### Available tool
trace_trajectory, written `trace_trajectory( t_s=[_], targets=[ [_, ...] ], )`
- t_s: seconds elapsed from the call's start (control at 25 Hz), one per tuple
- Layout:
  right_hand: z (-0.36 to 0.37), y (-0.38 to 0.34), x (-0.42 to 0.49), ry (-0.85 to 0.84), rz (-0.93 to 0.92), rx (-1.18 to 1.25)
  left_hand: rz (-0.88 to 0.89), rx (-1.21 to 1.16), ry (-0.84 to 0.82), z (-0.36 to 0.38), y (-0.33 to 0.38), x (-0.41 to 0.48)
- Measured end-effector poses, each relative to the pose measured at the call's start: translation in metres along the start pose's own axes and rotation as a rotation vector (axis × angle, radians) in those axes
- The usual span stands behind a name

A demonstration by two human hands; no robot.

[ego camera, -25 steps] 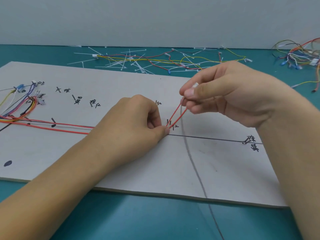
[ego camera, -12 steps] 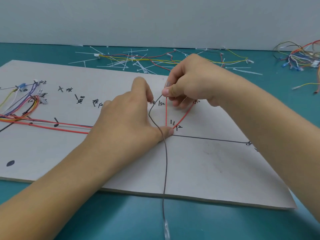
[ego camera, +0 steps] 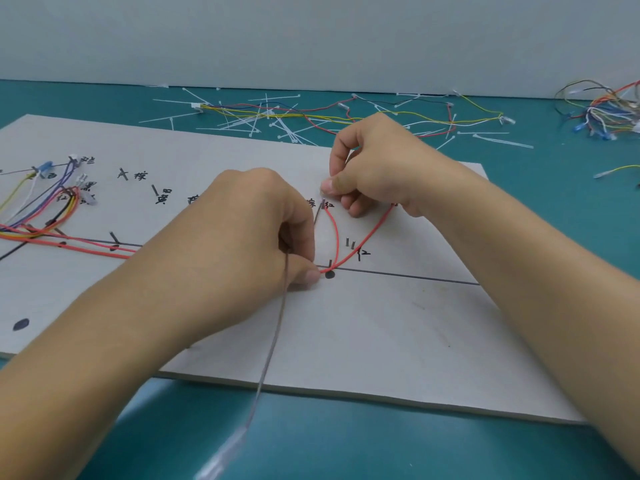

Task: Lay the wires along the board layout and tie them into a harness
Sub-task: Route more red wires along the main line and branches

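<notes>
A grey layout board (ego camera: 381,341) with drawn lines and handwritten marks lies on the teal table. Red wires (ego camera: 100,249) run along its line from a coloured wire bundle (ego camera: 52,209) at the left. My left hand (ego camera: 249,244) pinches the red wires down at a black dot on the line. From there two red wire ends fan upward: one (ego camera: 336,233) rises to my right hand (ego camera: 377,168), which pinches its tip near a mark; the other (ego camera: 370,233) passes under that hand. A thin grey wire (ego camera: 273,341) hangs from my left hand toward the near table edge.
Loose white cable ties (ego camera: 284,123) and coloured wires (ego camera: 346,116) are strewn behind the board. A tangled wire heap (ego camera: 606,109) sits at the far right. A yellow wire (ego camera: 620,169) lies right of the board. A pale wall stands behind the table.
My right hand moved left and down from mid-air to the board, carrying a red wire end to the mark. The grey wire swung leftward and now hangs from my left hand.
</notes>
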State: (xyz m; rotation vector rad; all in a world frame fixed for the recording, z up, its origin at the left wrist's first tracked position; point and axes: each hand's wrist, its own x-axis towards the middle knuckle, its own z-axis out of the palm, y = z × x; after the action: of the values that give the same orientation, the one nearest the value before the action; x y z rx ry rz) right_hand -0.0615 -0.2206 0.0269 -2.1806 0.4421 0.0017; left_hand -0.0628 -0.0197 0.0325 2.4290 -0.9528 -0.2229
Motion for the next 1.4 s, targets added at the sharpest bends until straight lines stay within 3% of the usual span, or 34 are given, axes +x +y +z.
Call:
trace_trajectory(
  t_s=[0.16, 0.32, 0.76, 0.96, 1.08, 1.4],
  targets=[
    [0.003, -0.001, 0.001, -0.045, -0.077, -0.125, 0.029, 0.008, -0.012, 0.0, 0.003, -0.002],
    [0.0, -0.001, 0.0, -0.087, -0.074, -0.094, 0.054, -0.024, 0.004, -0.004, 0.003, -0.004],
    [-0.008, -0.002, -0.056, 0.055, -0.216, -0.263, -0.017, -0.294, -0.03, 0.013, 0.005, 0.002],
    [-0.014, 0.003, -0.098, -0.153, -0.193, -0.227, 0.028, -0.278, 0.024, 0.02, 0.004, 0.001],
    [-0.012, 0.012, -0.098, -0.123, -0.138, -0.306, 0.012, -0.28, 0.031, 0.023, 0.002, 0.004],
    [-0.028, 0.022, -0.1, -0.243, -0.102, -0.219, 0.018, -0.205, 0.057, 0.025, -0.003, 0.008]
  ],
)
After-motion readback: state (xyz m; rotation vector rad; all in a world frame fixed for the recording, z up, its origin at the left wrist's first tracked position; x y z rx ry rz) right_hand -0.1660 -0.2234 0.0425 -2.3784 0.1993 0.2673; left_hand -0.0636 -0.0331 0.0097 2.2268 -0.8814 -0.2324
